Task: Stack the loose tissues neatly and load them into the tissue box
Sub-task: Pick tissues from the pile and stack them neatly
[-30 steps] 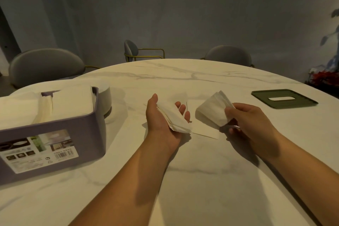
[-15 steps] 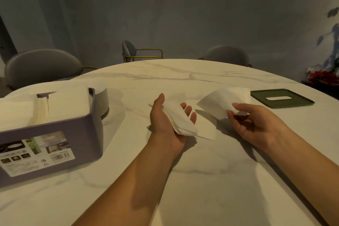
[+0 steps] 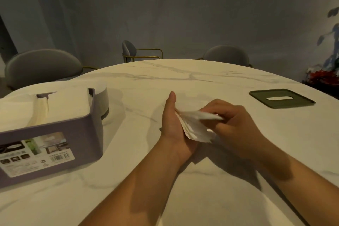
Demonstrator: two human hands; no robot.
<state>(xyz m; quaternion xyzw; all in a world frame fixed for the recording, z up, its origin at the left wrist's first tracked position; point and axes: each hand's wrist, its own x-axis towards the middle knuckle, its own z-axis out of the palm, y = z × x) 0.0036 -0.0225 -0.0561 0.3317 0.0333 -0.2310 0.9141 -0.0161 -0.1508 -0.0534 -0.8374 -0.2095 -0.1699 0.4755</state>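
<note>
Left hand point(image 3: 174, 124): right of the tissue box point(image 3: 55, 134), palm up like a tray. The stack point(image 3: 194, 131) lies across it, thumb straight, the other fingers hidden under paper.
Right hand point(image 3: 233, 124): just right of that, fingers curled, pinching a single tissue point(image 3: 207, 115) down onto the stack; we judge this squares the edges.
Tissue box: open-topped and already holding tissues.
Lid point(image 3: 282, 98): far right of the box, probably set aside to keep the opening free.
Label point(image 3: 36, 154): on the box front, barcode and small pictures; we cannot read the writing.
</note>
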